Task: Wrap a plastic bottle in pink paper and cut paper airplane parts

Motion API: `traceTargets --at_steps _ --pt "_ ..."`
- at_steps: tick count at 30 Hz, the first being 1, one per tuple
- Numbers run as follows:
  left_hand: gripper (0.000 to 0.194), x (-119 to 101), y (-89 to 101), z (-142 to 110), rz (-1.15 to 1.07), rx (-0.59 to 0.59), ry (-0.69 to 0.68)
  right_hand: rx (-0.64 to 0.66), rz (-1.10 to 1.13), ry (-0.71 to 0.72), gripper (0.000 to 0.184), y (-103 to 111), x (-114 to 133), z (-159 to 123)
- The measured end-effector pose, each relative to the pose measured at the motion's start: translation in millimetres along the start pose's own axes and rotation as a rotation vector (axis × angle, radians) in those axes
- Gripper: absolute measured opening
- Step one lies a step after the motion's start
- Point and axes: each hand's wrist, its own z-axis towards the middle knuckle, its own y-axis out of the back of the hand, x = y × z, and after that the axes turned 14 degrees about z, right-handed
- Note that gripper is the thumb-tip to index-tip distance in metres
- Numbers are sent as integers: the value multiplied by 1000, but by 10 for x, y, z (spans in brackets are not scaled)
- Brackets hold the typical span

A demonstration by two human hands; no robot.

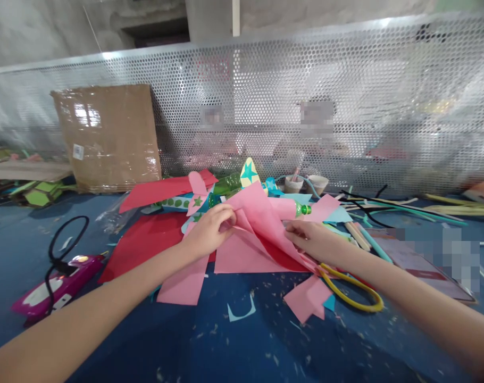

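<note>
My left hand [212, 231] pinches the edge of a pink paper sheet [258, 213], its thumb and fingers closed. My right hand [316, 239] is at the right side of the same bent sheets, its fingers curled at the paper's edge. A red sheet [290, 259] shows between the pink layers. Behind the raised paper lies a bottle wrapped in pink paper with a green neck [303, 209]. Under my right wrist a yellow loop [369, 306], like a scissors handle, sticks out. Pink scraps [308, 298] lie beside it.
A purple power strip [66, 282] with a black cable lies at the left. Red sheets [146, 244], a blue decorated bottle [180, 203] and two small cups [293, 183] sit around the paper. Cardboard [110, 138] leans on a perforated metal panel [266, 106].
</note>
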Motion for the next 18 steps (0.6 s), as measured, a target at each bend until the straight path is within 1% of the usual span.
traceTargets --at_steps 2,5,8,11,14,18 --pt "15 28 27 66 -21 21 25 30 0 13 26 3 40 -13" --pt "15 54 17 195 -42 40 64 54 -9 30 26 -6 126 -47" --pt "17 53 -16 319 -67 58 76 45 -45 10 19 -45 178 -79" --pt "16 51 -2 381 -95 92 76 74 -72 -6 13 -92 147 -101" --pt "13 78 80 350 -126 172 66 124 -64 -11 17 -103 70 -126" --pt "15 136 235 196 -182 323 74 188 -28 -37 10 -37 12 -166"
